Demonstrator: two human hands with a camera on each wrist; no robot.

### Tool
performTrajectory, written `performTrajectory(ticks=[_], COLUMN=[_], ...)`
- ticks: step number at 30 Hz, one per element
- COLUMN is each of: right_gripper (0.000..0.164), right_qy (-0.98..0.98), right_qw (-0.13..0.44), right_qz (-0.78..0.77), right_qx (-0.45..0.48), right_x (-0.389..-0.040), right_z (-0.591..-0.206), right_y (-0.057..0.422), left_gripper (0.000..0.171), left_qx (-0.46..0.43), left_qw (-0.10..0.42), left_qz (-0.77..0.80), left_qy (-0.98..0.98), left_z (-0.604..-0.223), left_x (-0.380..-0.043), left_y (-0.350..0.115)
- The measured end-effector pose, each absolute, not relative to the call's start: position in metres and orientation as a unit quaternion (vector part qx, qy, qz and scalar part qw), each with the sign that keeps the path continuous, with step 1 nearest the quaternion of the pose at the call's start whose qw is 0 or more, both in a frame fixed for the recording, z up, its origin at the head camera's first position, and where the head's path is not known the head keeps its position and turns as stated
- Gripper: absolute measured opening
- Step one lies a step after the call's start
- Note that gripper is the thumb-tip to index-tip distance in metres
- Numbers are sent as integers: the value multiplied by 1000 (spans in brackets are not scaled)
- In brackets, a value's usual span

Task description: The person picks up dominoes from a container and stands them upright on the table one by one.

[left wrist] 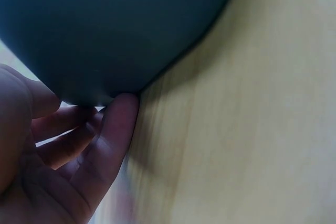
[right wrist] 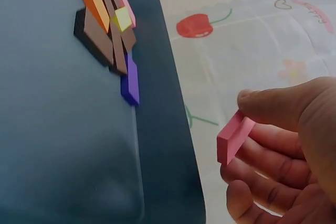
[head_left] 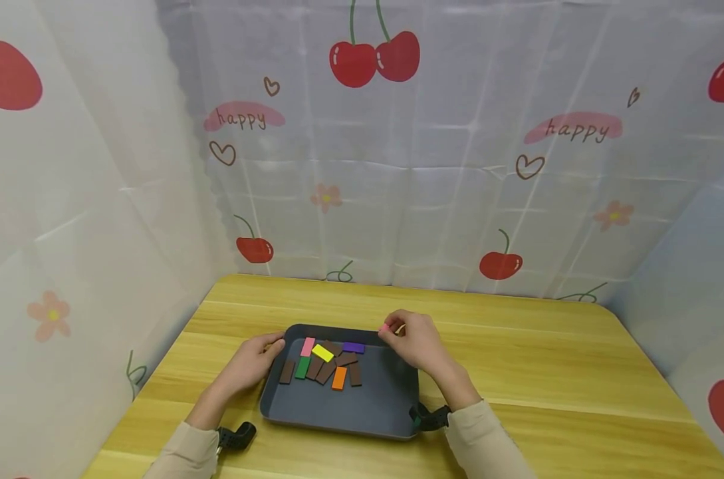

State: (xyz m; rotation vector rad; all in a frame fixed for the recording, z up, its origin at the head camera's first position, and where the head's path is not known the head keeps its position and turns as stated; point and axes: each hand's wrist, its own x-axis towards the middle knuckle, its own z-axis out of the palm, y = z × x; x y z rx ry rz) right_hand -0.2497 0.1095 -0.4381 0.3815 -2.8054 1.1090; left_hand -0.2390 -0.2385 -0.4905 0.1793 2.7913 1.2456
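your left grip (head_left: 252, 361): holding gray tray (head_left: 385, 402), far left corner; your right grip (head_left: 417, 340): one pink block (right wrist: 232, 137), pinched, near tray's far rim.

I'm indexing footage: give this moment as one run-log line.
left hand: touches tray at far-left corner | right hand: pinches pink block near tray's far rim | in tray: brown and coloured blocks

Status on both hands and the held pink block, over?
Right hand pinches pink block near far rim of tray. Left hand touches tray's far-left corner. Nothing evident blocking either hand.
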Motion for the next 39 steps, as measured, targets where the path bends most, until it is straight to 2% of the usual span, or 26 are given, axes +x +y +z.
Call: performTrajectory(ticks=[13, 20, 39], right_gripper=[22, 39, 30], right_qy=[-902, -895, -897], right_qw=[66, 68, 36], right_qz=[412, 426, 435], right_qx=[113, 111, 72], right_x=[-250, -248, -234], right_z=[-439, -446, -471], right_y=[147, 174, 223], left_gripper=[47, 48, 48], left_qx=[61, 60, 63], left_qw=[41, 46, 43], left_qz=[406, 414, 420], left_qy=[911, 907, 904], left_z=[-492, -489, -493], left_x=[-240, -238, -238], left_y=[-238, -237, -238])
